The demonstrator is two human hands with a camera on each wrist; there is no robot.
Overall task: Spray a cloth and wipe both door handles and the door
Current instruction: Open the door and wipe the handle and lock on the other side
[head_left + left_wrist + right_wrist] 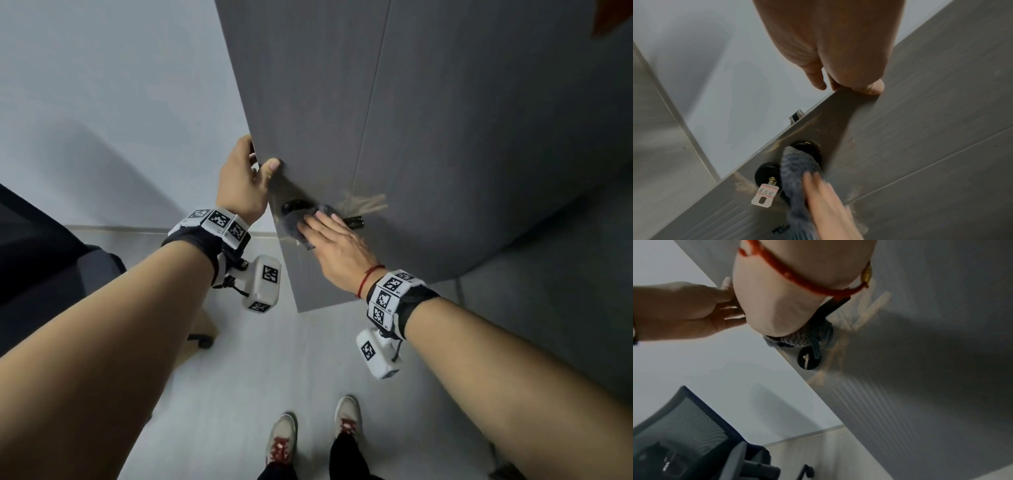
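A dark grey door (428, 120) stands ajar. My left hand (255, 168) grips its free edge just above the handle, thumb on the front face and fingers behind the edge; the left wrist view shows that thumb (872, 88) on the wood. My right hand (325, 236) lies with straight fingers on a grey cloth (291, 226) and presses it over the black lever handle (354, 222). The cloth (797, 170) covers most of the handle and hangs below it. Pale streaks (363, 202) mark the door beside the handle.
Below the handle sits a black lock with a key and white tag (765, 194). A dark mesh office chair (684, 426) stands left of the door by a white wall (102, 102). My feet (315, 442) are on the pale floor.
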